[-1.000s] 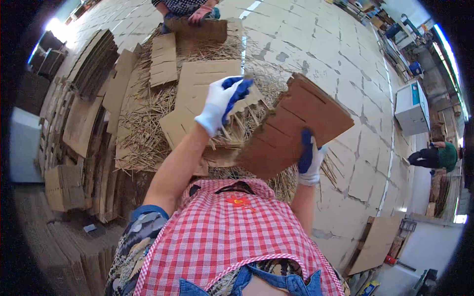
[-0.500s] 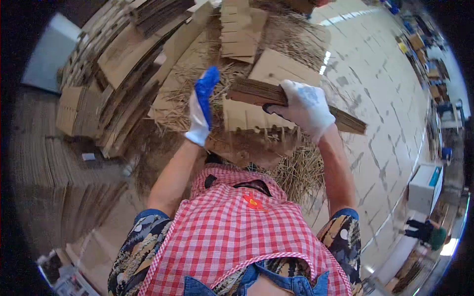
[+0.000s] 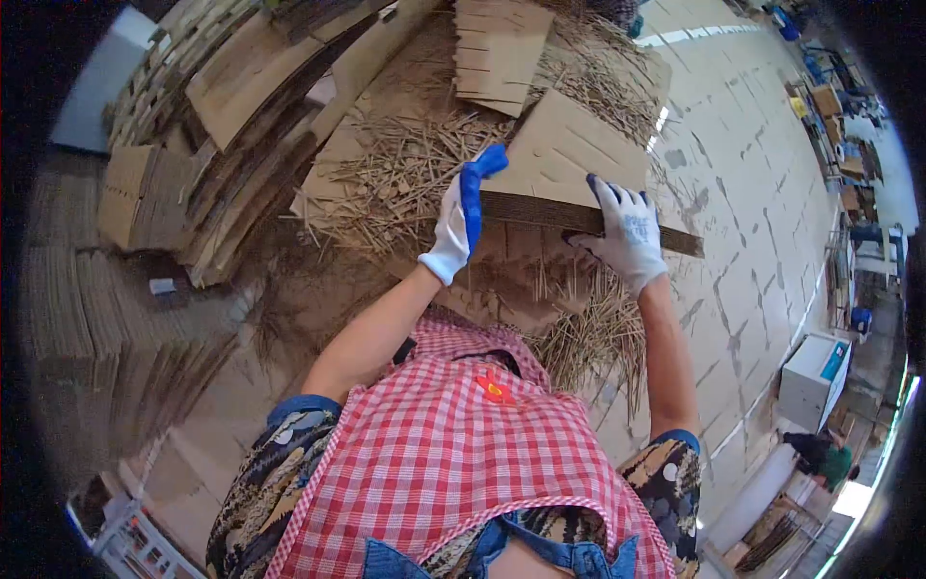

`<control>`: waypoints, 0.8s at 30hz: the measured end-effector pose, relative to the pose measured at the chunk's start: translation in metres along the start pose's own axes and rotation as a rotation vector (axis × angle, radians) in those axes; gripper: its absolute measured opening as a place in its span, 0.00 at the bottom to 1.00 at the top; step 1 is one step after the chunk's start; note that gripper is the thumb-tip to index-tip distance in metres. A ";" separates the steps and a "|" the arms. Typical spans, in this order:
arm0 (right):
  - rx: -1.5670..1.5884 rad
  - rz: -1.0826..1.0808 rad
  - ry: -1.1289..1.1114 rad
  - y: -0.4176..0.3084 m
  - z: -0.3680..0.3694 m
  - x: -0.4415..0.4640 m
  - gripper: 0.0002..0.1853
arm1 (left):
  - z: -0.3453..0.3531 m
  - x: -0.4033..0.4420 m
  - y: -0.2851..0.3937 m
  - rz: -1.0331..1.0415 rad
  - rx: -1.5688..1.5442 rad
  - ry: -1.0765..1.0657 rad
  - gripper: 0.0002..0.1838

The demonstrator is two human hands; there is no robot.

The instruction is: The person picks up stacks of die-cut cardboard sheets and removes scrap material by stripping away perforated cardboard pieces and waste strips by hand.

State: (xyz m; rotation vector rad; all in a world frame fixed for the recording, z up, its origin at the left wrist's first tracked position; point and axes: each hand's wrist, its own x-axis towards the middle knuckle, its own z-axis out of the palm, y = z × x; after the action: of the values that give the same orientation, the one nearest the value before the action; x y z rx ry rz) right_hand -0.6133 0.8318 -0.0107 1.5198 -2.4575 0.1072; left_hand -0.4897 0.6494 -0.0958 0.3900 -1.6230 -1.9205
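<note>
My right hand [image 3: 627, 230], in a white and blue work glove, grips the near edge of a stack of slotted cardboard sheets [image 3: 574, 159]. Its fingers lie over the top and the thumb is below. My left hand [image 3: 463, 210], gloved the same way, stands on edge at the stack's left end, fingers stretched out together. Whether its palm presses on the sheets is hard to see. Thin cardboard strips [image 3: 400, 179] lie scattered left of the stack, and more strips [image 3: 593, 333] hang in a heap below it.
Another slotted cardboard stack [image 3: 497, 53] lies farther off. Tall piles of cardboard [image 3: 116, 338] stand at the left, with leaning boards [image 3: 260, 87] above them. Pale floor [image 3: 743, 193] stretches along the right, where a white box [image 3: 815, 376] and a person [image 3: 831, 458] are visible.
The cardboard stack has gone from tilted in my right hand to lying flatter, its slotted top face now showing. My left hand has moved right, to the stack's end.
</note>
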 end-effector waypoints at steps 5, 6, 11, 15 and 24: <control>0.139 0.089 -0.323 0.011 -0.005 0.004 0.29 | 0.000 0.009 0.010 -0.250 -0.078 -0.023 0.34; 0.148 0.087 -0.344 0.009 -0.009 0.008 0.27 | 0.001 0.010 0.022 -0.250 -0.095 -0.009 0.34; 0.197 0.055 -0.268 0.005 0.006 0.005 0.26 | -0.007 0.007 0.026 -0.322 -0.099 -0.015 0.32; 0.205 0.056 -0.241 0.008 0.009 0.005 0.26 | -0.015 0.016 0.004 -0.074 -0.063 0.084 0.30; 0.237 0.067 -0.262 0.015 0.015 0.006 0.28 | 0.031 0.017 0.071 0.330 1.583 -0.603 0.34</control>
State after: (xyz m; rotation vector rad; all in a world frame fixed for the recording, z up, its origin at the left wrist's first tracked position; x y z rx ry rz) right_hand -0.6316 0.8305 -0.0229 1.6372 -2.7877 0.2332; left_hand -0.5035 0.6574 -0.0180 0.0617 -3.0744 -0.1241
